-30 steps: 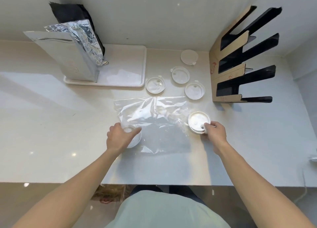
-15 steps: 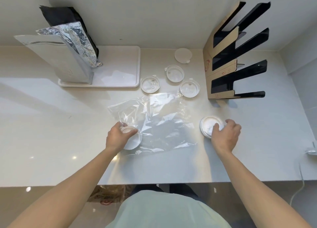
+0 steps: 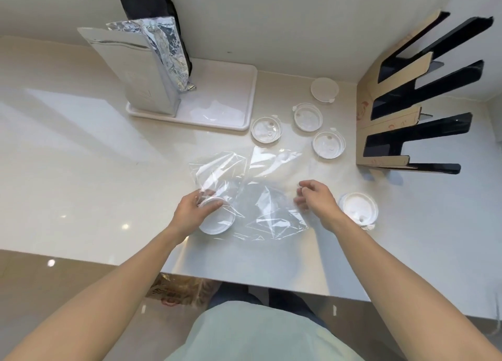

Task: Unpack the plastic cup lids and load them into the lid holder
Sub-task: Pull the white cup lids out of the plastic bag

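**Lids Come Out of the Bag at a Pale Countertop**

A person's left hand (image 3: 191, 211) curls its fingers around a stack of white plastic cup lids (image 3: 217, 219) that sits inside the near-left corner of a clear plastic bag (image 3: 252, 186), gripping the stack through the film. The right hand (image 3: 315, 200) hovers over the bag's right edge, fingers loosely bent and parted, closed on nothing that can be made out. Just to its right a second stack of lids (image 3: 358, 208) rests free on the countertop (image 3: 81, 170), touching neither hand.

Beyond the crumpled bag, four single lids lie apart on the counter: one near the tray's corner (image 3: 266, 129), two more (image 3: 308, 116) (image 3: 328, 144) toward the holder, and a fourth (image 3: 324, 89) close to the back wall. The lid holder (image 3: 391, 121), a cardboard-backed rack with black slotted arms, stands at the right against the wall, its slots showing no lids. At the back left a silver foil pouch (image 3: 141, 75) stands upright on a white tray (image 3: 231, 116).
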